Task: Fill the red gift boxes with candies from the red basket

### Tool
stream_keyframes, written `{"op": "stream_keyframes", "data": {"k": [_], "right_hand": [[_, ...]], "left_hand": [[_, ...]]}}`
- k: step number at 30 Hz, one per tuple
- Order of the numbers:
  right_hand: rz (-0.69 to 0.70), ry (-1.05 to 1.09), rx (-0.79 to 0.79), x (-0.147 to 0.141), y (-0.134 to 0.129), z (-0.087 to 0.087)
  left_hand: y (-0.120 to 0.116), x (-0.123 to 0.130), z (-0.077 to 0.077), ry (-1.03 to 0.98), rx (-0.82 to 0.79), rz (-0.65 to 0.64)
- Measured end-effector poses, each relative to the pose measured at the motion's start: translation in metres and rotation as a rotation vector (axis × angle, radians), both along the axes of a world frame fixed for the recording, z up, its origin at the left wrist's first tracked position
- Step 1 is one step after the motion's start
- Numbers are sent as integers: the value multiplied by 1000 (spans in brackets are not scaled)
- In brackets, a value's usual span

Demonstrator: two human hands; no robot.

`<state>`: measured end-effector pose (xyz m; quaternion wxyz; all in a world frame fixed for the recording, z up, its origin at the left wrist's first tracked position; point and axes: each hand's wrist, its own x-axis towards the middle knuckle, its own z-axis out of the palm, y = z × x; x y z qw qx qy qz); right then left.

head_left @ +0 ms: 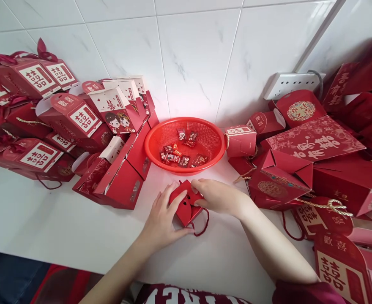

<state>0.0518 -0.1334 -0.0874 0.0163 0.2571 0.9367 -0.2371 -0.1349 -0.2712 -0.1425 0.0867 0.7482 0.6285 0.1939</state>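
A small red gift box [184,213] sits on the white tabletop in front of me, its top flaps partly folded over, with dark holes showing in them. My left hand [164,216] wraps round its left side, the fingers on the flaps and the thumb at the near edge. On the right, my right hand [216,196] has curled fingers gripping a flap at the top; its fingertips are partly hidden. A dark red cord [207,223] loops out from the box's near right side. Just beyond stands a red plastic basket [216,158] with several wrapped candies [173,157] inside.
Stacked red gift boxes [84,120] crowd the left side. More red boxes [276,179] with gold cords lie to the right, close to my right forearm. A white power strip [292,84] is at the tiled wall [198,55] behind.
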Motion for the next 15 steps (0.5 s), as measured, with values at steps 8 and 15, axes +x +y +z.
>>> {"op": "stream_keyframes", "data": {"k": [8,15], "right_hand": [[4,51,-77,8,1,16],[-119,195,-151,47,10,45]], "left_hand": [[-3,12,-2,-169,77,86],[-43,-58,91,-286,407,147]]}}
